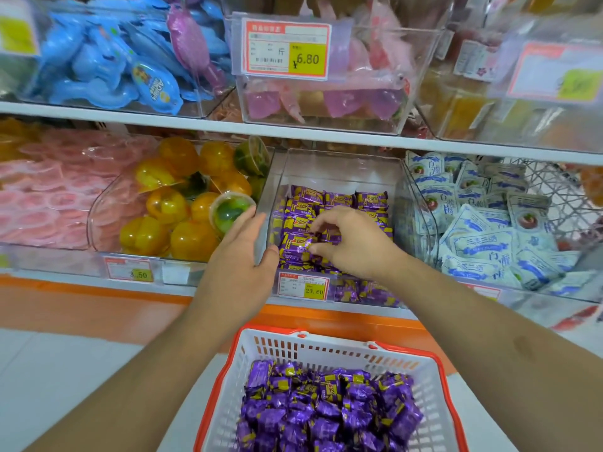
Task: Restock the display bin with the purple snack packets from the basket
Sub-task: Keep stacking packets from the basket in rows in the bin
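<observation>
Nearest to the camera stands the basket (326,357), white with orange rim, and it holds a big heap of purple packets (326,409). Above it, on the lower shelf (81,282), the clear bin (342,168) is only partly filled; more of the same packets lie in neat rows on its bottom.

Left hand (239,256) rests flat against the left wall of the bin, fingers straight, thumb over the front edge, holding nothing. Right hand (346,243) is inside the bin, its fingers curled down on one packet (298,246) of the top row, and they seem to pinch it.

Each packet looks light and small, wrapped in shiny foil that is probably slippery and crinkles easily, with a firm block inside. I think it is best to pinch it across the middle of the body, not at the thin sealed ends, or to scoop several together.
</observation>
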A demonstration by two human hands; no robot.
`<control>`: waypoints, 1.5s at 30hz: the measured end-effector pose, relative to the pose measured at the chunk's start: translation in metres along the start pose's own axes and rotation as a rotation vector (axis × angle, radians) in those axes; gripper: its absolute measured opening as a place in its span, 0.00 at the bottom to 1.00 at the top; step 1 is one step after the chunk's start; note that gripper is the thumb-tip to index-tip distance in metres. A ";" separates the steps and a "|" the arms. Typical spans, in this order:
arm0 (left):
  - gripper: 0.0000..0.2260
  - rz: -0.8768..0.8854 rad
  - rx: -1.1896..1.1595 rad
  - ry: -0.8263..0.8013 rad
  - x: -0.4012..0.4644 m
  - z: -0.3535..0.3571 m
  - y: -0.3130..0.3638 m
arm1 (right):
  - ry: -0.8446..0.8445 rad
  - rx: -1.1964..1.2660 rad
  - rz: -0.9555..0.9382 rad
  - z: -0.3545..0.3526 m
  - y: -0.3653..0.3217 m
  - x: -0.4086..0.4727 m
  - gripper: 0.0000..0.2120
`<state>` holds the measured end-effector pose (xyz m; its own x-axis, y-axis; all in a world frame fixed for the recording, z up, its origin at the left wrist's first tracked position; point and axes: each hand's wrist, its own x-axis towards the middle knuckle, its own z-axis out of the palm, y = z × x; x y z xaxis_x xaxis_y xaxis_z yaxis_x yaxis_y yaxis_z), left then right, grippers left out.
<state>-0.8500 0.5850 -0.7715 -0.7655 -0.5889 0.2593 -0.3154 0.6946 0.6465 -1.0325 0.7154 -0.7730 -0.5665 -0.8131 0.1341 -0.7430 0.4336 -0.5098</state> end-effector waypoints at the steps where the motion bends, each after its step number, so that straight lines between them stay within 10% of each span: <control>1: 0.24 0.012 0.006 0.009 -0.006 -0.003 0.001 | 0.046 0.000 -0.026 -0.004 -0.002 -0.012 0.10; 6: 0.18 -0.011 0.035 0.087 -0.050 -0.009 0.001 | 0.168 0.093 -0.192 -0.012 -0.019 -0.091 0.01; 18: 0.33 -0.340 0.342 -0.572 -0.165 0.083 -0.103 | -0.494 -0.064 0.255 0.109 0.071 -0.204 0.07; 24: 0.38 -0.459 0.411 -0.619 -0.171 0.106 -0.124 | -0.702 0.009 0.225 0.186 0.057 -0.204 0.21; 34: 0.43 -0.468 0.565 -0.606 -0.173 0.120 -0.117 | -0.684 -0.076 0.318 0.288 0.034 -0.212 0.29; 45: 0.39 -0.507 0.416 -0.655 -0.165 0.106 -0.113 | -0.586 0.029 0.255 0.256 0.039 -0.226 0.11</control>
<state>-0.7472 0.6477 -0.9630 -0.6051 -0.6001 -0.5232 -0.7782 0.5846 0.2294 -0.8417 0.8163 -1.0409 -0.4294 -0.7666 -0.4774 -0.5960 0.6378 -0.4879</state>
